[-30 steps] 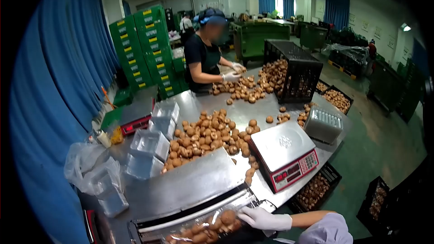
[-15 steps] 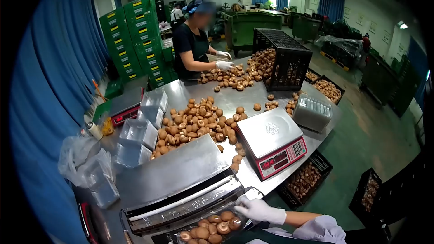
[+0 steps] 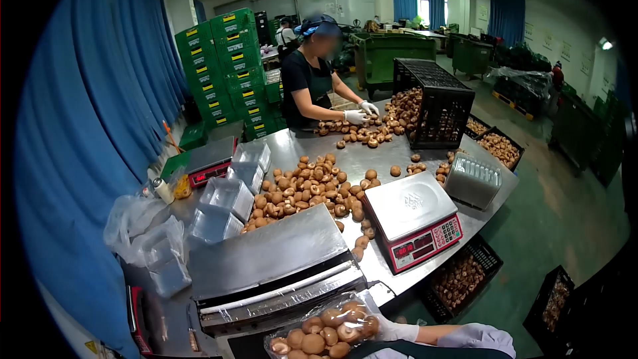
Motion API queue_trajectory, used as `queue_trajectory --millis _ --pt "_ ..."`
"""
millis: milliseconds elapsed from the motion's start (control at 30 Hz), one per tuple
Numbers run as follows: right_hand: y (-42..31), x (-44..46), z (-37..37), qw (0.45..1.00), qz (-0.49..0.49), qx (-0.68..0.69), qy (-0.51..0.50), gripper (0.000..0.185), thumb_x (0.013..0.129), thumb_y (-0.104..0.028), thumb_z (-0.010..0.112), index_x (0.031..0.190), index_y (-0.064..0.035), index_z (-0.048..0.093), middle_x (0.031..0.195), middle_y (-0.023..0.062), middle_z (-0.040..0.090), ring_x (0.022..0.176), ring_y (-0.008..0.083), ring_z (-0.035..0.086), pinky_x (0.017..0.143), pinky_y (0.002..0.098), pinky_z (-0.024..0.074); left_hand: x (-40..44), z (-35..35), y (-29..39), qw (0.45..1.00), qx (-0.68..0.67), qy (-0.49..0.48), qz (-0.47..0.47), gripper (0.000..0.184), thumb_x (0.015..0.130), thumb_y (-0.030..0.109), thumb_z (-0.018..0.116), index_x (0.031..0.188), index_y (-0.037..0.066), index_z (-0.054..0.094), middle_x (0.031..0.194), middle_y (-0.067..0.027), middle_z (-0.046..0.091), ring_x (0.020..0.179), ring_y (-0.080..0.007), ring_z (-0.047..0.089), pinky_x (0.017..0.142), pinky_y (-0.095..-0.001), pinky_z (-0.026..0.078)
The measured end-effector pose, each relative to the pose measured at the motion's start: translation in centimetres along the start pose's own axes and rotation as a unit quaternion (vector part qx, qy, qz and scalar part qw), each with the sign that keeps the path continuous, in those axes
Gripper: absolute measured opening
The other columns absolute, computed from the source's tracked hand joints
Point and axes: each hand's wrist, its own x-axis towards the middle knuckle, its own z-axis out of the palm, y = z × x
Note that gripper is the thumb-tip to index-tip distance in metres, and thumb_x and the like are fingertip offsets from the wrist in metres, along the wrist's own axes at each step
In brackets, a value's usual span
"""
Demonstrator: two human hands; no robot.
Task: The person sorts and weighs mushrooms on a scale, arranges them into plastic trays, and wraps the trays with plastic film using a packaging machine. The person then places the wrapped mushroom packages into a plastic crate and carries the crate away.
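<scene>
Steel counter (image 3: 284, 147): supported most of the items. Black crate (image 3: 432, 72) lay on its side at the far right, mouth towards the co-worker (image 3: 307, 86); presumably tipped so its contents could spill within reach. Flat-topped wrapping machine (image 3: 269, 252) stood along the near edge, roller side facing the wearer, which likely put the film close to hand.

Loose mushroom heap (image 3: 306, 189) was spread just beyond the machine, between clear trays (image 3: 222, 196) on the left and the white-topped scale (image 3: 409, 206) on the right. Judged: contents, containers and weighing all within short reach. The scale's display and keys faced near, probably for easy reading.

Film-covered mushroom pack (image 3: 324, 334) was at the near side of the machine, mushrooms visible through the film. White-gloved right hand (image 3: 397, 330) was at its right end, perhaps to steady that end. Grip: fingertips hidden by the pack; could not tell whether closed on it or merely against it. Left hand: out of view, grip undetermined.
</scene>
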Motion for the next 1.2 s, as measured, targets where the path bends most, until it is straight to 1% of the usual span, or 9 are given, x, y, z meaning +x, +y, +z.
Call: queue_trajectory --millis 500,567,633,767,833,933,1100,1167,1200 --pt "0.4 1.3 -7.7 0.827 0.033 0.322 -0.459 0.029 0.095 -0.019 0.043 0.103 0.0037 0.058 0.092 0.0124 0.063 0.087 0.0155 0.062 0.076 0.0289 0.0508 0.6 8.5 2.2 0.997 -0.022 -0.064 0.026 0.018 0.09 0.017 0.051 0.087 0.002 0.062 0.075 -0.0066 0.061 0.065 -0.0129 0.056 0.061 -0.026 0.046" --pt "-9.1 3.3 -3.2 0.97 0.077 -0.125 -0.193 0.027 0.094 -0.022 0.046 0.107 -0.0009 0.057 0.088 0.0097 0.063 0.077 0.0189 0.063 0.068 0.0272 0.0511 0.6 9.9 2.5 0.997 -0.03 -0.072 0.027 0.018 0.09 0.016 0.051 0.088 0.002 0.062 0.076 -0.0069 0.061 0.066 -0.0129 0.056 0.062 -0.0258 0.046" --pt "-9.6 4.9 -3.2 0.868 0.002 0.356 -0.347 0.041 0.095 -0.032 0.04 0.111 0.0034 0.054 0.113 0.0188 0.056 0.103 0.0281 0.056 0.09 0.0378 0.0457 0.6 11.3 2.6 0.996 -0.041 -0.077 0.023 0.017 0.09 0.015 0.051 0.089 0.001 0.062 0.077 -0.0071 0.062 0.068 -0.0128 0.057 0.063 -0.0257 0.047" --pt "-10.3 2.9 2.5 0.686 0.049 0.422 -0.591 0.06 0.09 -0.041 0.048 0.126 0.0059 0.039 0.127 0.0241 0.045 0.134 0.0366 0.024 0.11 0.0494 0.0182 0.1 13.3 2.6 0.995 -0.061 -0.072 0.014 0.017 0.09 0.014 0.051 0.09 0.001 0.062 0.079 -0.0075 0.062 0.07 -0.0126 0.058 0.065 -0.0254 0.047" --pt "-9.4 2.4 2.4 0.764 -0.024 0.301 -0.571 0.064 0.088 -0.039 0.052 0.13 0.0047 0.033 0.132 0.0211 0.042 0.131 0.036 0.03 0.105 0.046 0.0326 -0.3 13.9 2.5 0.994 -0.084 -0.076 0.009 0.016 0.09 0.013 0.051 0.091 0.001 0.061 0.08 -0.0077 0.063 0.071 -0.0126 0.058 0.066 -0.0253 0.047" --pt "-10.0 2.5 2.7 0.72 0.471 0.143 -0.489 0.049 0.091 -0.039 0.044 0.118 0.0009 0.051 0.121 0.0161 0.051 0.114 0.0283 0.048 0.095 0.0463 0.0393 -1.0 12.5 1.8 0.986 -0.156 -0.049 0.006 0.016 0.09 0.012 0.051 0.092 0.0 0.061 0.082 -0.008 0.063 0.073 -0.0125 0.059 0.067 -0.0251 0.048" --pt "-6.8 2.9 3.4 0.728 0.453 0.088 -0.507 0.042 0.09 -0.033 0.047 0.115 0.0004 0.053 0.113 0.0137 0.054 0.107 0.0249 0.05 0.091 0.0423 0.0411 -5.9 2.1 7.2 0.939 -0.326 0.078 -0.08 0.04 0.094 0.037 0.042 0.114 0.006 0.058 0.104 -0.0075 0.063 0.092 -0.0156 0.06 0.081 -0.029 0.046" --pt "-5.6 3.1 3.9 0.738 0.443 0.061 -0.506 0.04 0.09 -0.031 0.049 0.113 0.0002 0.054 0.11 0.0128 0.055 0.105 0.0235 0.051 0.09 0.0406 0.0419 -7.1 2.4 7.3 0.981 -0.144 0.079 0.102 0.039 0.093 0.035 0.045 0.117 0.007 0.056 0.105 -0.0103 0.063 0.093 -0.0151 0.061 0.081 -0.0285 0.047" --pt "-5.3 3.0 4.0 0.742 0.433 0.045 -0.509 0.038 0.089 -0.03 0.049 0.113 0.0001 0.055 0.109 0.0123 0.055 0.103 0.0228 0.052 0.089 0.0398 0.0422 -8.9 1.9 12.1 0.99 -0.122 0.014 -0.062 0.038 0.089 0.036 0.051 0.112 0.006 0.058 0.103 -0.0143 0.063 0.092 -0.0168 0.063 0.08 -0.0278 0.048"
